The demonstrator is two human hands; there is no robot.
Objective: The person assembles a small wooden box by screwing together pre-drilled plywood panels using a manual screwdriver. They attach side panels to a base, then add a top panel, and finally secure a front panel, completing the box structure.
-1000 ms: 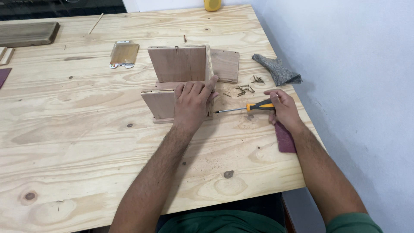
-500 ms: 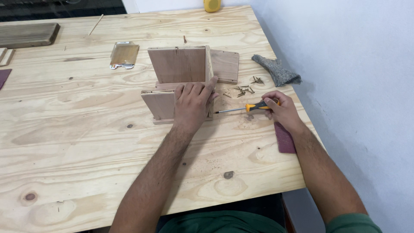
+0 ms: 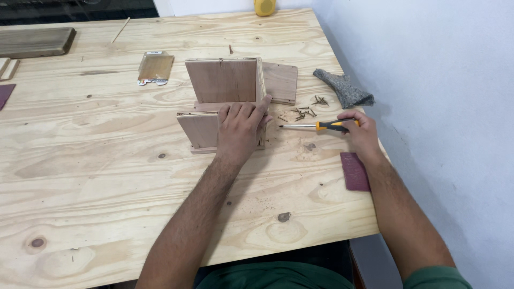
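A small box of thin brown wood panels (image 3: 222,85) stands on the pale pine table (image 3: 107,176). My left hand (image 3: 241,128) lies over its near wall, fingers on the top edge by the right side panel. My right hand (image 3: 361,131) grips the yellow-and-black handle of a screwdriver (image 3: 316,126), which lies nearly flat with its tip pointing left towards the box's right side. Several small screws (image 3: 305,111) are scattered between the box and the screwdriver.
A loose wood panel (image 3: 281,81) lies behind the box. A grey cloth (image 3: 345,90) and a dark red sanding sheet (image 3: 355,171) lie near the table's right edge, beside a white wall. A flat packet (image 3: 155,68), a dark plank (image 3: 35,42) and a yellow object (image 3: 264,6) sit further back.
My right hand has drawn the screwdriver slightly to the right, away from the box. My left hand and the box have stayed in place.
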